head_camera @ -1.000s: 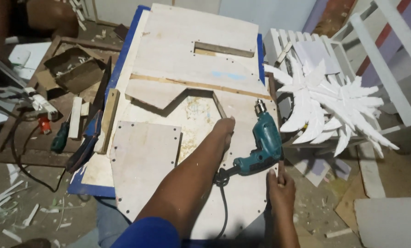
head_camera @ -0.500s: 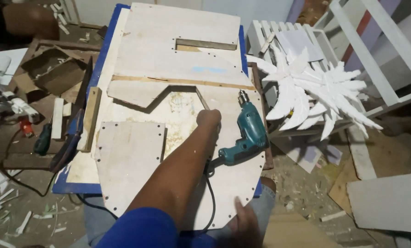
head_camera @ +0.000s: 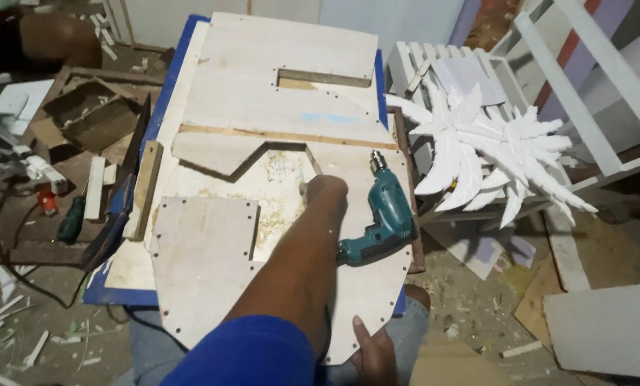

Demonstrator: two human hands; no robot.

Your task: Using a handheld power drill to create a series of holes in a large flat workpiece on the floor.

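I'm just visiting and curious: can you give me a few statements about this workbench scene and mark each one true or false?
1. The drill lies on the plywood panel. True.
2. The right hand holds the drill. False: it grips the panel's near edge, and nothing holds the drill.
3. The left hand rests on the panel beside the drill. True.
4. The drill is red. False: it is teal.
5. White carved leaf shapes lie to the right of the bench. True.
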